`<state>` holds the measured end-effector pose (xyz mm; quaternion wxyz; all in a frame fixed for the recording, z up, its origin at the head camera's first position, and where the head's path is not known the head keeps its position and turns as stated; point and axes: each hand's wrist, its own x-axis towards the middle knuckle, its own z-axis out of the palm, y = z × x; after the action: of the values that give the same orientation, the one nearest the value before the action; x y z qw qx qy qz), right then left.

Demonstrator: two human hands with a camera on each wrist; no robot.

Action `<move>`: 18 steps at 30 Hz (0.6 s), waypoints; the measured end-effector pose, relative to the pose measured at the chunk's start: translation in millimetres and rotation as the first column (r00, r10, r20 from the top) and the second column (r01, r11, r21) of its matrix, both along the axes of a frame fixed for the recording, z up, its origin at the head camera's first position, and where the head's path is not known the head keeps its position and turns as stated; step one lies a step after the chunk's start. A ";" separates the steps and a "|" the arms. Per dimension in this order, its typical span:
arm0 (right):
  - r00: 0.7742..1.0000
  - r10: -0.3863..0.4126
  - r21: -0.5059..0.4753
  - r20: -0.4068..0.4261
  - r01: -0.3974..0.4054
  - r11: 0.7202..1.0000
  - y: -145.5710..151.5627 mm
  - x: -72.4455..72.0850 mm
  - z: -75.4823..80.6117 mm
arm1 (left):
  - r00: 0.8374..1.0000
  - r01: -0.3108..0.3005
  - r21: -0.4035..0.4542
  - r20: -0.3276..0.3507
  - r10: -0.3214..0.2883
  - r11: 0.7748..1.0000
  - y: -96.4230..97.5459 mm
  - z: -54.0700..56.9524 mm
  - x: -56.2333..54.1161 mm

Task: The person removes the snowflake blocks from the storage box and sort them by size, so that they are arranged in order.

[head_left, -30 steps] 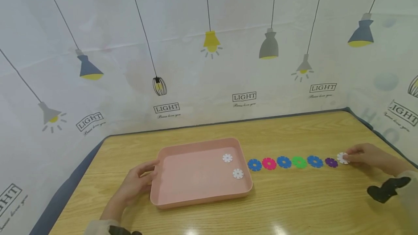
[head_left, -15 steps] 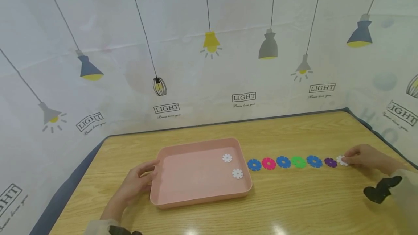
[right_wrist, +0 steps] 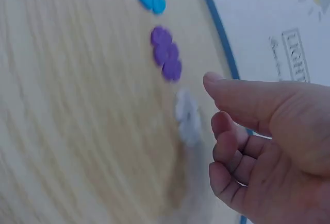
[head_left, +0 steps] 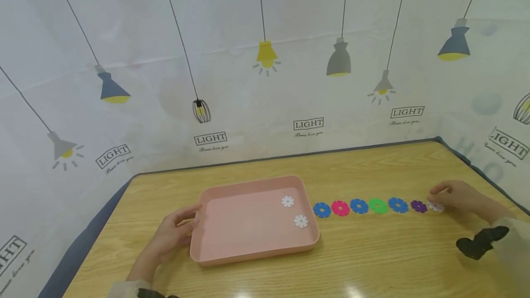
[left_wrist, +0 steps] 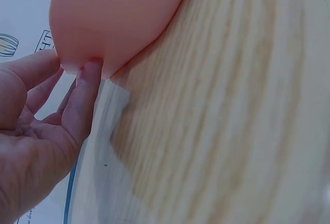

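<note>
A shallow pink tray (head_left: 252, 224) lies left of centre on the table. My left hand (head_left: 175, 229) grips its left end, thumb and fingertips against the wall, as the left wrist view also shows. Two white notched plastic discs (head_left: 301, 221) rest inside near its right wall. From the tray a row of flat discs runs right: blue, a pink disc (head_left: 340, 208), blue, a green disc (head_left: 378, 206), blue, a purple disc (head_left: 418, 206). The row ends with a white disc (right_wrist: 188, 118), flat on the wood. My right hand (head_left: 463, 199) hovers just beside and above it, loosely curled, holding nothing.
The wooden table (head_left: 372, 261) reaches back to a white cloth backdrop (head_left: 232, 77) printed with lamps. A dark blue edge borders the tabletop along the back and sides. Pale sleeves with dark bands cover both wrists.
My right fingers have let go of the white disc at the row's end and lifted slightly off it. The left hand and tray stay put.
</note>
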<state>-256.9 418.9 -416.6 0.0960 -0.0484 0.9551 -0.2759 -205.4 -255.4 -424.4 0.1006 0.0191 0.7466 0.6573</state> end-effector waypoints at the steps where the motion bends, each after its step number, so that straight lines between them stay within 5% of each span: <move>1: 1.000 0.017 -0.005 -0.009 -0.017 1.000 -6.3 0.1 3.5 | 1.000 0.000 0.001 0.000 0.000 1.000 0.0 0.1 0.3; 6: 0.981 0.191 -0.113 -0.041 -0.194 0.974 -46.6 -3.5 25.4 | 1.000 -0.010 0.001 -0.001 0.010 1.000 -0.3 1.2 1.7; 11: 0.914 0.398 -0.237 -0.077 -0.404 0.884 -98.4 -8.0 39.2 | 1.000 -0.010 0.003 0.002 0.010 1.000 -0.6 0.3 1.6; 18: 0.856 0.517 -0.245 -0.025 -0.507 0.827 -179.5 -6.0 51.7 | 1.000 -0.012 0.009 0.003 0.012 1.000 -0.4 -2.2 -0.3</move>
<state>-262.9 239.3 -364.8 0.1799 -0.3079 0.8638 -0.3560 -205.8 -255.9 -426.5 0.0977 0.0143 0.7437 0.6612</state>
